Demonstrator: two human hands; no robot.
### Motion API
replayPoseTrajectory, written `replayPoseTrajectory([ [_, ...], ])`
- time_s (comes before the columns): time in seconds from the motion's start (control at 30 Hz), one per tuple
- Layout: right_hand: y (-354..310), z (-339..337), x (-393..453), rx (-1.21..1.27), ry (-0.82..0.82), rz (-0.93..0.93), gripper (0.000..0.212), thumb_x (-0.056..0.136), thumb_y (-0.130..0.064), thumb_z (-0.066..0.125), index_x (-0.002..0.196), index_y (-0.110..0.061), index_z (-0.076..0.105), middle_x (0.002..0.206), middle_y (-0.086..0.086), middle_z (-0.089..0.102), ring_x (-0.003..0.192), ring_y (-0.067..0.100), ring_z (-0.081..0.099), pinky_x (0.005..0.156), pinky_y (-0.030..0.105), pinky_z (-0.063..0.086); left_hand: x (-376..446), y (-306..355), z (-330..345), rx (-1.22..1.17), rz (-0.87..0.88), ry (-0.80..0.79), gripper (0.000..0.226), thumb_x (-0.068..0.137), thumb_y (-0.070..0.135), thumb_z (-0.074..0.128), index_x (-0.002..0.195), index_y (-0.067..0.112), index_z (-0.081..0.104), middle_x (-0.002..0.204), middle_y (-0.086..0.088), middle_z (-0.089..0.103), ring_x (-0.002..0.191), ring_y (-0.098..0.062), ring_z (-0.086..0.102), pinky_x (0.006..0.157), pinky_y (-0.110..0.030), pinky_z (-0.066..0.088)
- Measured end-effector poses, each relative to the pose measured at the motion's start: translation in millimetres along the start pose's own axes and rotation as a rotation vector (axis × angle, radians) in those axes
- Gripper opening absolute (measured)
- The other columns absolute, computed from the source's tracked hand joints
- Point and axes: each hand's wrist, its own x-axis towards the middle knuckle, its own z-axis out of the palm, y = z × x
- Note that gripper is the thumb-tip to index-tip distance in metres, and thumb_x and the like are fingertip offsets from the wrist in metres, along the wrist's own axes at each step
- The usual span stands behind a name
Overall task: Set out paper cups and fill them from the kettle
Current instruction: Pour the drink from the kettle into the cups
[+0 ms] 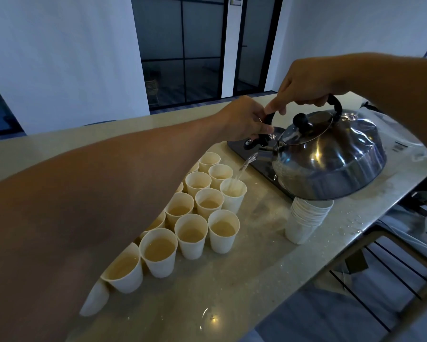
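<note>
A shiny steel kettle (331,156) hangs tilted over the counter, held by its black handle in my right hand (303,85). My left hand (244,119) grips the black spout lever at the front of the handle. Water runs from the spout into a white paper cup (233,196) at the right edge of the group. Several white paper cups (192,235) stand in rows below my left forearm, most holding liquid. A stack of empty paper cups (306,220) stands under the kettle's base.
A dark tray (256,164) lies on the pale counter (232,292) behind the cups. Water drops dot the counter to the right. A clear plastic bag (405,144) lies behind the kettle. The counter's right edge drops to a chair frame (380,255) below.
</note>
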Motion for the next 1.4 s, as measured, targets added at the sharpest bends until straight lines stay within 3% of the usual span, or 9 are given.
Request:
replayPoseTrajectory([
  [0.77,4,3,-1,0.030,0.024,0.017,0.041,0.078,-0.048,0.077,0.075,-0.007,0.074,0.052,0.002,0.043,0.045,0.016,0.032,0.045,0.025,0.030,-2,0,1,0.031,0.000,0.012,0.032,0.085,0.024,0.077,0.110,0.006,0.070,0.095,-0.008,0.076,0.084,-0.022,0.073,0.084,-0.046,0.059],
  [1.17,-12,4,-29,0.185,0.256,-0.093,0.049,0.078,-0.057,0.073,0.082,-0.008,0.074,0.058,0.007,0.042,0.045,0.017,0.036,0.046,0.025,0.034,-34,30,-37,0.093,-0.008,0.149,0.022,0.088,0.025,0.074,0.108,0.017,0.072,0.101,-0.002,0.072,0.090,-0.010,0.067,0.065,-0.010,0.049],
  [1.3,-32,18,-48,0.275,0.282,-0.152,0.052,0.075,-0.060,0.073,0.084,-0.009,0.074,0.056,0.006,0.046,0.047,0.018,0.038,0.049,0.026,0.035,-76,39,-55,0.150,-0.006,0.164,0.019,0.087,0.029,0.074,0.105,0.022,0.072,0.096,0.003,0.072,0.080,-0.001,0.065,0.067,-0.011,0.048],
  [1.4,-48,34,-69,0.336,0.278,-0.215,0.052,0.076,-0.060,0.072,0.082,-0.009,0.073,0.055,0.007,0.044,0.045,0.018,0.036,0.048,0.027,0.034,-117,48,-64,0.234,-0.018,0.157,0.015,0.087,0.035,0.073,0.100,0.028,0.071,0.084,0.009,0.069,0.072,0.001,0.061,0.071,-0.020,0.049],
])
